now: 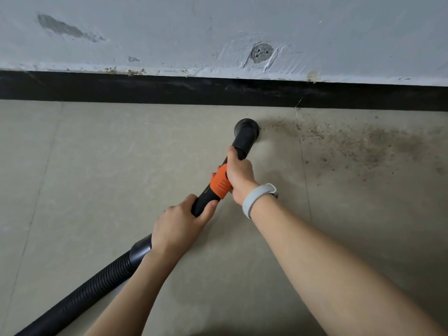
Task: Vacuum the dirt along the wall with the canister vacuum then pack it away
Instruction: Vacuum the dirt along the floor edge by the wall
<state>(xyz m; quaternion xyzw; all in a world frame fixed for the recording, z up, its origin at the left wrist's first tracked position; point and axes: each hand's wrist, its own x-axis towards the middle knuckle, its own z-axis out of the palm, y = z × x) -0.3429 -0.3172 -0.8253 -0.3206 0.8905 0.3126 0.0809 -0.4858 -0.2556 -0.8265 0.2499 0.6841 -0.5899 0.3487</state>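
While both hands, left hand (179, 220) and right hand (238, 169), wrap tight round the vacuum wand (218, 185), dirt (351, 141) right of the nozzle (246, 127) waits; left looks clean.

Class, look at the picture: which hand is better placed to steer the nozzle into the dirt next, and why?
The right hand. It grips the wand just behind the nozzle, on the side where the dirt lies. The left hand holds farther back, near the hose.
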